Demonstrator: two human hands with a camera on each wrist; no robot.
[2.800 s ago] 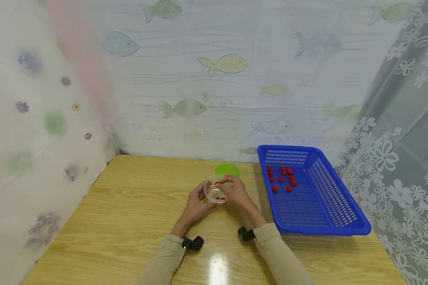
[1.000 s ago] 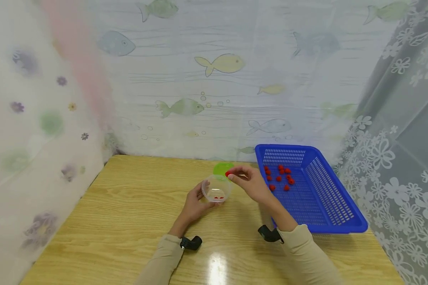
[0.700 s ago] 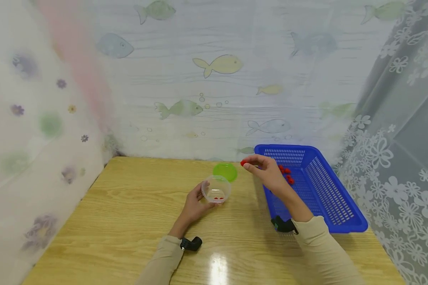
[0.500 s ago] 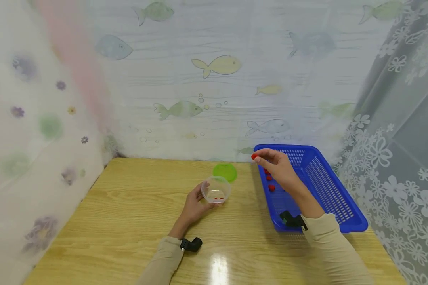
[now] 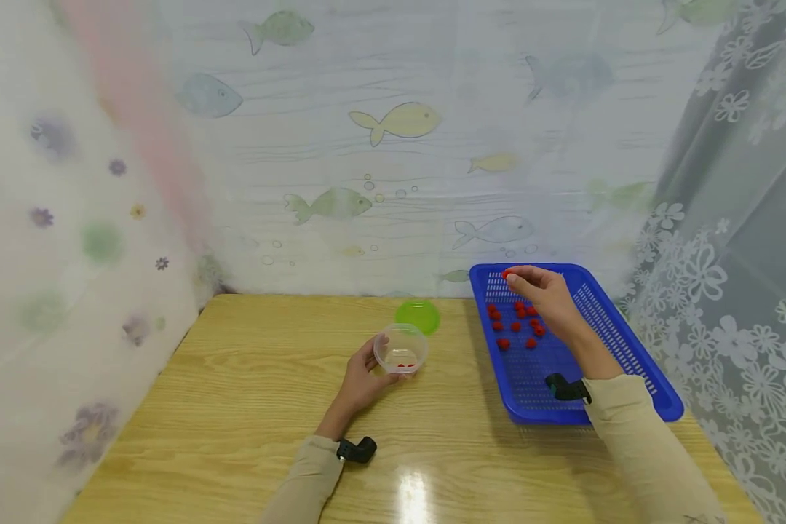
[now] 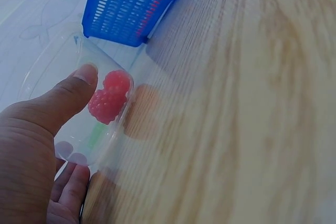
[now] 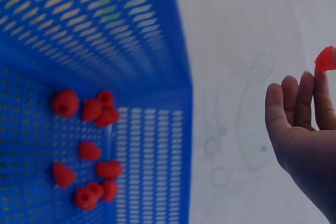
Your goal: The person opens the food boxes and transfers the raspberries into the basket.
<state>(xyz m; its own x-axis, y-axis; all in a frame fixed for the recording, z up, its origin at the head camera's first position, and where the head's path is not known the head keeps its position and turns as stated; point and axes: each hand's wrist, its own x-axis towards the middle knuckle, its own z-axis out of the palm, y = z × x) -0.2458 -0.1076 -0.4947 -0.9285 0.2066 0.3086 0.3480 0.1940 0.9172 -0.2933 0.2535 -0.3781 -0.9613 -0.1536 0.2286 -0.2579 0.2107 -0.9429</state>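
Observation:
A clear plastic tub [image 5: 401, 349] stands tilted on the table, its mouth toward the head camera. My left hand [image 5: 362, 378] grips it from the left, thumb along one side and fingers round the other. Two raspberries [image 6: 110, 97] lie at the bottom, seen through the wall in the left wrist view. Above the far part of a blue basket [image 5: 589, 349], my right hand [image 5: 553, 302] pinches another raspberry [image 7: 325, 59] between thumb and index finger. The other right fingers are loosely extended. Several raspberries [image 7: 65, 103] are scattered on the basket floor below.
A green lid [image 5: 418, 317] lies on the wooden table [image 5: 249, 393] just behind the tub. The basket's raised slotted walls stand at the right side of the table. A fish-print curtain [image 5: 393, 160] hangs along the back edge.
My right hand has drawn back from the tub with the raspberry still pinched, moving right until over the basket. The left hand keeps holding the tub in place.

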